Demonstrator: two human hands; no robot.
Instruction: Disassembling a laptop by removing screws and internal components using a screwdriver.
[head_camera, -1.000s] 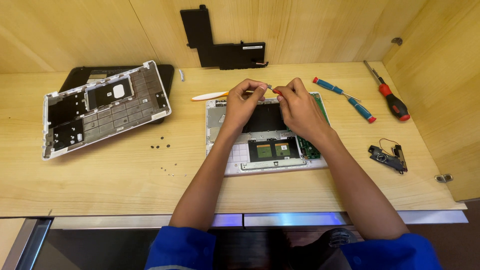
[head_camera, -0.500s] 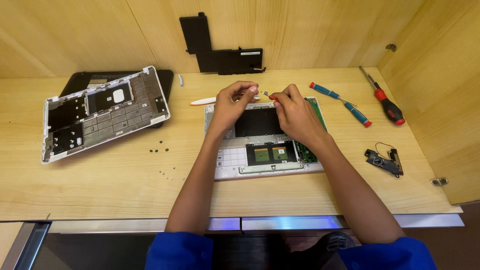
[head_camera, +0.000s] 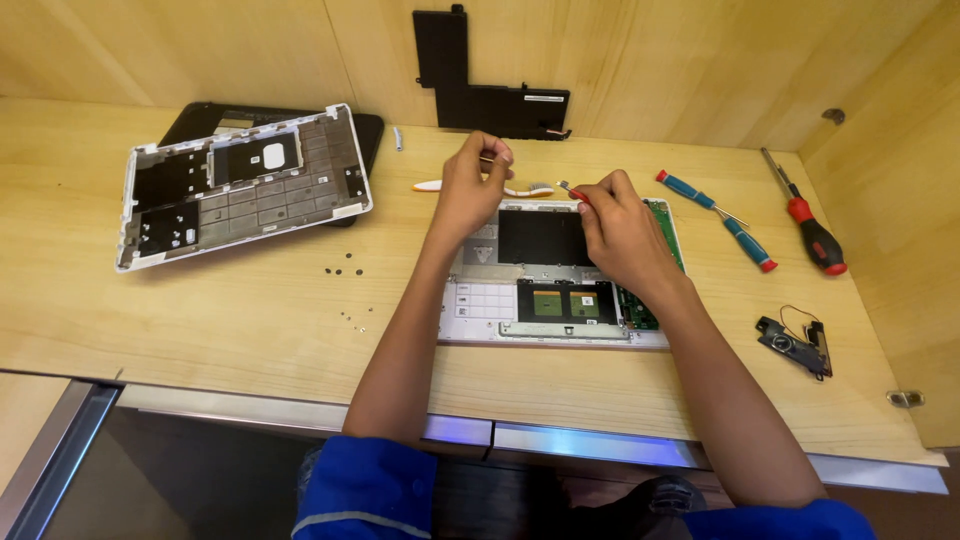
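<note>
Tweezers (head_camera: 566, 187), or some thin metal pick of that kind, sat pinched in the right hand (head_camera: 618, 232), only the tip poking out past the fingertips, too small to name for certain. The left hand (head_camera: 472, 190) was closed in a pinch too, thumb against forefinger, around something tiny that I could not make out. Both hands hovered just above the far edge of the opened laptop base (head_camera: 560, 275), which lay flat on the wooden bench (head_camera: 250, 330) directly under the wrists.

That base looked light but awkward: a thin, stiff shell, with a dark panel in the middle and a green circuit board (head_camera: 660, 260) along the side under the right forearm. I'd judge the board and its connectors fragile, so any hold belonged on the pale outer frame, by the edges, never on the green strip.

Beyond the left hand's pinch lay a white and orange pry tool (head_camera: 440, 186). Well off to the left sat a detached keyboard frame (head_camera: 240, 185), with loose screws (head_camera: 345, 270) scattered between it and the left forearm. To the right of the grip lay two blue-handled screwdrivers (head_camera: 715, 205), a red-handled one (head_camera: 810, 230) and a small black speaker part (head_camera: 795, 345).
</note>
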